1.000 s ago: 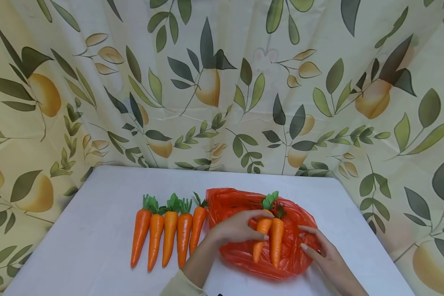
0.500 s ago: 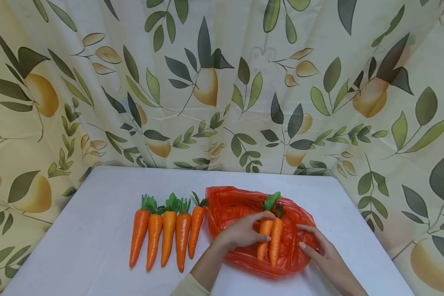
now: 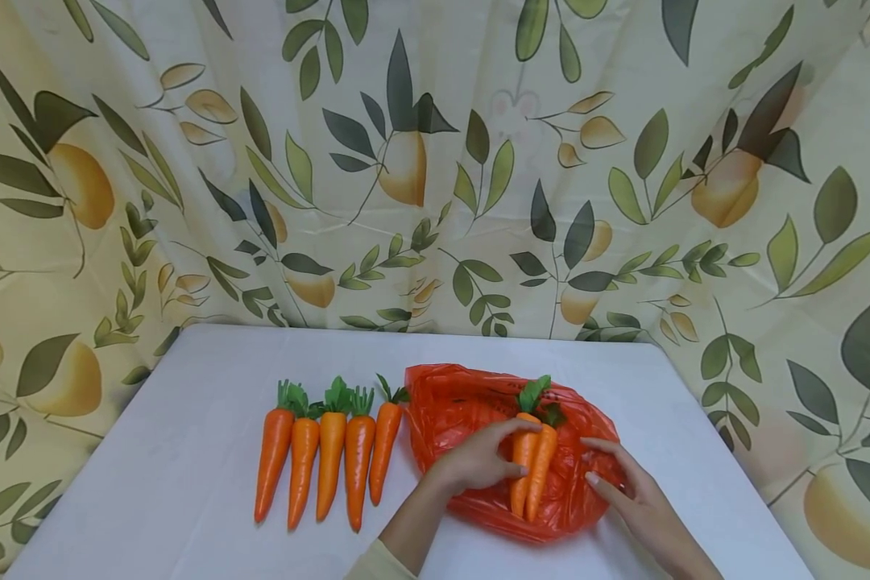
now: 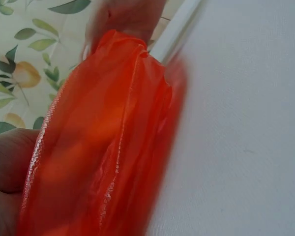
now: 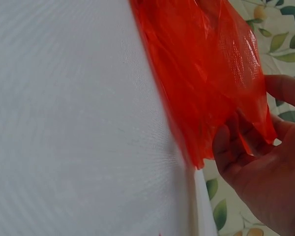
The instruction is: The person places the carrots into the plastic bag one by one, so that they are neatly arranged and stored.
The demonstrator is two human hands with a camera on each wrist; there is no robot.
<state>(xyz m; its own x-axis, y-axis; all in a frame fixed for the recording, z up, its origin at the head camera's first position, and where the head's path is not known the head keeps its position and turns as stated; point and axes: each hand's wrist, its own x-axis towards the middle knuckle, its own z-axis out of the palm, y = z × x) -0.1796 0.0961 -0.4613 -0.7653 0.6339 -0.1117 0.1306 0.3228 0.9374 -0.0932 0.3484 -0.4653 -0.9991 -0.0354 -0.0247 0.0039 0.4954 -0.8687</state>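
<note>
In the head view my left hand (image 3: 476,461) grips an orange carrot (image 3: 524,453) with green leaves, its fingers over the top and the thumb at the side. A second carrot (image 3: 544,463) lies close against its right side. Both are at the open red plastic bag (image 3: 471,403); how deep inside they sit is hard to tell. My right hand (image 3: 641,495) holds the bag's right side, fingers curled at the film. In the right wrist view that hand (image 5: 265,162) has some fingers behind the red bag (image 5: 201,73). Red film (image 4: 98,123) hides most of the left wrist view.
Several carrots (image 3: 329,463) lie in a row on the white table (image 3: 152,467), left of the bag, leaves toward the back. A curtain (image 3: 435,161) printed with fruit and leaves hangs behind the table's far edge.
My left hand has moved slightly right with the carrot, which now lies against the other one and stands more upright. The right hand has stayed nearly in place on the bag.
</note>
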